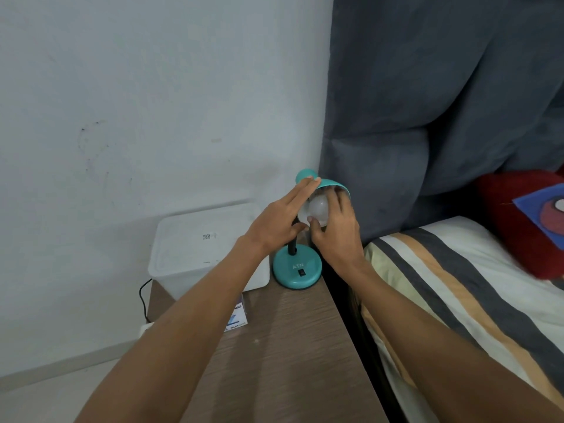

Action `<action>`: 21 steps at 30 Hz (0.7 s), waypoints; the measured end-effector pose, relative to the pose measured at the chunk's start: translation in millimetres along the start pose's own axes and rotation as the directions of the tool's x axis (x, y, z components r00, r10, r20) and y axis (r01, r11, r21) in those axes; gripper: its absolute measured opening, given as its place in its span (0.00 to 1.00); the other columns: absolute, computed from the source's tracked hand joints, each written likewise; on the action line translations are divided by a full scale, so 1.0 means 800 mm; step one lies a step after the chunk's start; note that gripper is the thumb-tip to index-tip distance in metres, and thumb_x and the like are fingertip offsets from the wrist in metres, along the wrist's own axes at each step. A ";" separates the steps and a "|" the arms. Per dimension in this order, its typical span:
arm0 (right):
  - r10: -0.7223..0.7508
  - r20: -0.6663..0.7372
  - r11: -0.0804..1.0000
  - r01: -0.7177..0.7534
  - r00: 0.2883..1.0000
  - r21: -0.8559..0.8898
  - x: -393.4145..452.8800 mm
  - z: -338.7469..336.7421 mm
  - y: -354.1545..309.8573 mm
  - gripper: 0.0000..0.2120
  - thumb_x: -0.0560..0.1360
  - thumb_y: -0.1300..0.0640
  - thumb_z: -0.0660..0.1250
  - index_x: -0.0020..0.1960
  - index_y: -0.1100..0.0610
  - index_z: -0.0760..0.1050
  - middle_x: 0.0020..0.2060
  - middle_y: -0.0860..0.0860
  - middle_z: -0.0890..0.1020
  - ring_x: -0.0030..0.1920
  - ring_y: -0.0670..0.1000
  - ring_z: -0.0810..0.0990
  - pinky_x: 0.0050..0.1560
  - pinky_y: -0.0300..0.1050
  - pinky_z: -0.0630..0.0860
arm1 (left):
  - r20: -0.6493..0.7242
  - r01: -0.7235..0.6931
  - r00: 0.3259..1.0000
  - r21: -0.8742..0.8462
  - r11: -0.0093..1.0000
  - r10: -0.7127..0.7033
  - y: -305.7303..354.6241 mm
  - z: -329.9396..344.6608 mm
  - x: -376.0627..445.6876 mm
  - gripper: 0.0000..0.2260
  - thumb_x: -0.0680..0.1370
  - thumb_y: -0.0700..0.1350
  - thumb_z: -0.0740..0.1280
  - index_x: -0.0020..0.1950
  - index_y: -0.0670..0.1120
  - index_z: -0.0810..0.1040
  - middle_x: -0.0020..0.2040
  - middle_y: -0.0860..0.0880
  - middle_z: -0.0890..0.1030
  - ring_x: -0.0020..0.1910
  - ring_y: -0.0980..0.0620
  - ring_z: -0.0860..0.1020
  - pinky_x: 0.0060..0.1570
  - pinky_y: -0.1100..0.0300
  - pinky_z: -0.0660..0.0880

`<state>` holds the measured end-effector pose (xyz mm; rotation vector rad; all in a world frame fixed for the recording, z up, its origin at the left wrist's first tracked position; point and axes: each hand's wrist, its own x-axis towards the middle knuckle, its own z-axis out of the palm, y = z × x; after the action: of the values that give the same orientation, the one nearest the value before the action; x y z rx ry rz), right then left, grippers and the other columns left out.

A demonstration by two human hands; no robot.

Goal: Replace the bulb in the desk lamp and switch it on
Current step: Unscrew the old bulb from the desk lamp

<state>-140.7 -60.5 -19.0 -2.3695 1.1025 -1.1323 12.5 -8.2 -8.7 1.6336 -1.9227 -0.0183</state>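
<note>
On the wooden worktop (280, 346) beside a bed (476, 288), the teal desk lamp (297, 270) is steadied at its shade by the flat, open left hand (274, 221); the white bulb (319, 209), inside the shade, is gripped by the right hand (335, 230).

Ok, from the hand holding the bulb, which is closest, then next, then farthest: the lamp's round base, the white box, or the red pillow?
From the right hand on the bulb:
1. Teal lamp base, just below the hand on the nightstand.
2. White box, left of the base, by the wall.
3. Red pillow, far right on the bed.
</note>
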 end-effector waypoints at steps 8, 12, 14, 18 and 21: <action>-0.032 0.032 0.996 0.034 0.999 -0.082 0.003 -0.005 -0.001 0.33 0.71 0.64 0.75 0.73 0.62 0.66 0.68 0.60 0.72 0.65 0.62 0.72 0.62 0.57 0.76 | 0.005 0.005 1.000 0.002 1.000 -0.005 -0.002 0.001 -0.001 0.46 0.76 0.39 0.75 0.83 0.59 0.49 0.84 0.51 0.57 0.70 0.38 0.75 0.65 0.42 0.76; 0.121 0.022 0.992 -0.121 0.992 0.020 0.003 -0.002 -0.005 0.32 0.74 0.56 0.73 0.73 0.61 0.64 0.67 0.60 0.74 0.61 0.62 0.77 0.59 0.54 0.75 | 0.010 0.006 1.000 0.006 1.000 -0.006 -0.001 0.002 0.000 0.47 0.75 0.37 0.75 0.83 0.60 0.49 0.84 0.50 0.57 0.67 0.36 0.77 0.62 0.40 0.78; 0.095 0.034 0.994 -0.093 0.995 -0.056 0.006 -0.004 -0.007 0.31 0.72 0.61 0.74 0.72 0.61 0.66 0.65 0.60 0.74 0.61 0.62 0.75 0.57 0.56 0.78 | 0.007 0.002 1.000 0.011 1.000 -0.002 0.000 0.002 0.000 0.47 0.75 0.38 0.75 0.83 0.60 0.49 0.84 0.51 0.57 0.67 0.36 0.77 0.62 0.41 0.78; -0.027 0.046 0.988 0.034 0.999 -0.149 0.004 -0.007 -0.007 0.34 0.69 0.66 0.74 0.72 0.58 0.66 0.66 0.60 0.70 0.64 0.61 0.70 0.52 0.56 0.80 | -0.007 0.005 1.000 0.010 1.000 -0.005 0.001 0.002 -0.001 0.46 0.76 0.39 0.75 0.83 0.58 0.50 0.83 0.50 0.58 0.68 0.37 0.77 0.64 0.43 0.77; 0.084 0.036 0.996 -0.084 0.996 0.002 0.004 -0.005 -0.007 0.33 0.72 0.59 0.74 0.73 0.58 0.63 0.68 0.59 0.70 0.64 0.60 0.73 0.60 0.55 0.76 | -0.007 0.002 1.000 0.016 1.000 -0.002 0.000 0.002 -0.001 0.46 0.76 0.37 0.75 0.83 0.59 0.49 0.84 0.50 0.57 0.68 0.38 0.76 0.63 0.42 0.78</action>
<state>-139.9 -58.8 -11.9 -2.3080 1.1753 -1.0582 11.8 -7.7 -10.2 1.6442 -1.9208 0.0022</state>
